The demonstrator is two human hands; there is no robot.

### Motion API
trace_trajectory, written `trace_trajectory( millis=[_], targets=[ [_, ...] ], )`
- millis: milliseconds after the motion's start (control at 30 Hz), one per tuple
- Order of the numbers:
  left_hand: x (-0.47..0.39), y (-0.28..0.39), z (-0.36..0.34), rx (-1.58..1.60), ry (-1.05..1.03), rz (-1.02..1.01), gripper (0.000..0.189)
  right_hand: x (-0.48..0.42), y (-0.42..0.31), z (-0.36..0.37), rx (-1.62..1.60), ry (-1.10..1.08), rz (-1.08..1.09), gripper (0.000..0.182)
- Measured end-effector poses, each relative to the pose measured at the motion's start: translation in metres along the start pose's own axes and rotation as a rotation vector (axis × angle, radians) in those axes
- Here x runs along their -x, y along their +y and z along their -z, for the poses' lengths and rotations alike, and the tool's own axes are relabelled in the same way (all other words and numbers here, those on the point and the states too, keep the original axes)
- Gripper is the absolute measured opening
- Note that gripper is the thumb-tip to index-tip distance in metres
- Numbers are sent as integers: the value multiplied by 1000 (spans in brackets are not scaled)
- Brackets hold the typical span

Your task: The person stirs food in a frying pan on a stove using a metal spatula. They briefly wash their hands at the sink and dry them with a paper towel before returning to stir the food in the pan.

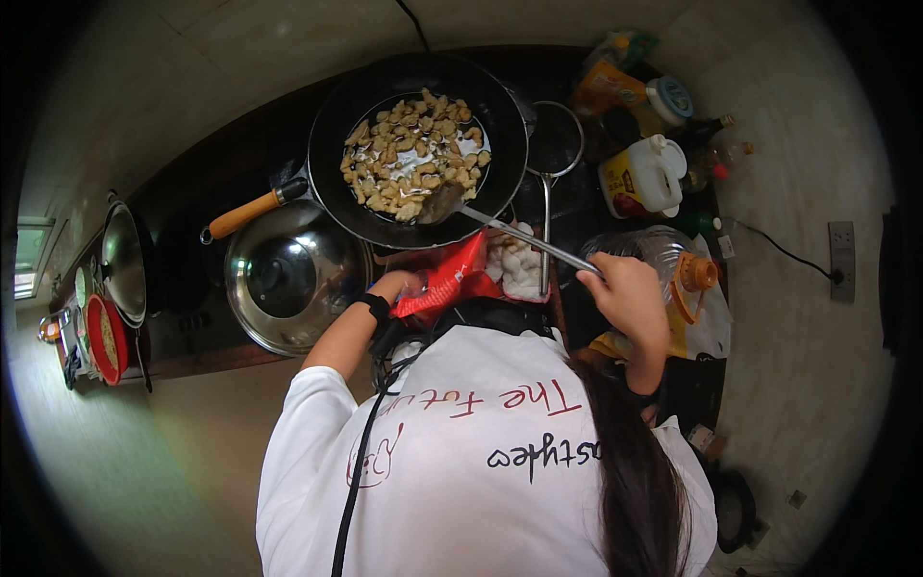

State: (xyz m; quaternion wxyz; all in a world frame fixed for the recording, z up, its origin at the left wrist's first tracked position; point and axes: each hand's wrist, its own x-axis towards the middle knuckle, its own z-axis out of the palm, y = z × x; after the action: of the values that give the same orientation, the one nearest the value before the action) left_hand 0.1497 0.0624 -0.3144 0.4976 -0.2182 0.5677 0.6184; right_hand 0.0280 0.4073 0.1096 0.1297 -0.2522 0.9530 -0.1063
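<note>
In a large black wok (328, 169) with a wooden handle, many light-brown fried pieces (404, 137) lie in shiny oil. My right hand (626, 292) grips the metal handle of a cooking spatula (533, 241), whose blade rests among the pieces at the wok's near side. My left hand (400, 285) is at a red plastic bag (454, 278) just below the wok; its fingers are partly hidden by the bag, so its hold cannot be told. A pale cloth (518, 265) lies right of the bag.
A domed metal lid (277, 278) lies left of the bag. Right of the wok are a long-handled strainer (555, 141), a white jug (642, 177), a large clear oil bottle (649, 249) and seasoning jars (669, 101). Another lidded pan (124, 256) and a red basin (107, 339) stand far left.
</note>
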Motion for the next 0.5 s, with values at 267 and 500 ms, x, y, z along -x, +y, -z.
trace_trajectory(
  millis=[267, 500],
  targets=[
    [-12, -24, -10, 491, 147, -179, 14, 1, 7, -4, -44, 31, 56, 24],
    [151, 110, -65, 12, 157, -52, 25, -15, 3, -30, -129, 135, 121, 23]
  ],
)
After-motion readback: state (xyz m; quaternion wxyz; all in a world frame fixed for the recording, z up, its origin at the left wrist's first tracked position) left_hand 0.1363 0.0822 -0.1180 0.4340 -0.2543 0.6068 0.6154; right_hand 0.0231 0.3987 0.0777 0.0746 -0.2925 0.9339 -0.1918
